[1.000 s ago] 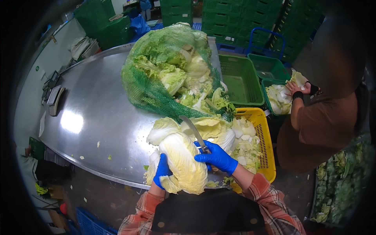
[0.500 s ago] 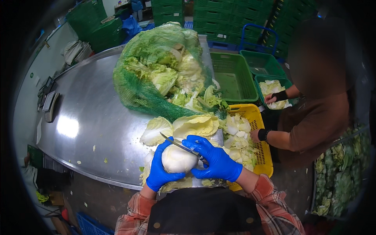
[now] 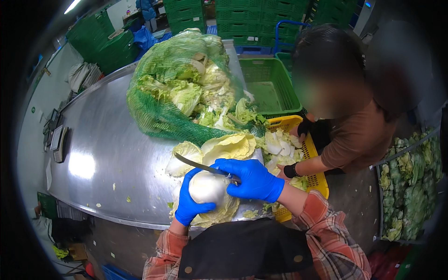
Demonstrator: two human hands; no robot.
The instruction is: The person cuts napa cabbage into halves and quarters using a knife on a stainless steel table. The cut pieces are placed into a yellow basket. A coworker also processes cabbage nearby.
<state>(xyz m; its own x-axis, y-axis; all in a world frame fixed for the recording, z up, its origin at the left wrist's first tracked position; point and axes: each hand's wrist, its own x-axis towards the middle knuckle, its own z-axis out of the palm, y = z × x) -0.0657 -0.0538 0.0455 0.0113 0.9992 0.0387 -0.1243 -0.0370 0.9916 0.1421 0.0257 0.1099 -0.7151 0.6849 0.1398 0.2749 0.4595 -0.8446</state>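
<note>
A head of napa cabbage (image 3: pixel 208 188) sits at the near edge of the metal table, its pale, rounded base turned up toward me. My left hand (image 3: pixel 192 198), in a blue glove, curls around the left side of the cabbage and steadies it. In my right hand (image 3: pixel 254 179), also blue-gloved, is a knife (image 3: pixel 196 164) gripped by its handle, the blade pointing to the upper left across the far side of the base. Loose outer leaves (image 3: pixel 232 146) lie just beyond the cabbage and partly beneath it.
A green mesh sack (image 3: pixel 154 88) of cabbages rests on the metal table (image 3: pixel 102 154). To the right, a co-worker (image 3: pixel 357 135) leans over a yellow crate (image 3: pixel 319 183) of leaves. Behind stands a green crate (image 3: pixel 270 86); a scale (image 3: pixel 59 143) is at left.
My right hand has closed in around the knife handle, and the blade lies lower against the cabbage base. The co-worker has bent forward, both hands now at the yellow crate.
</note>
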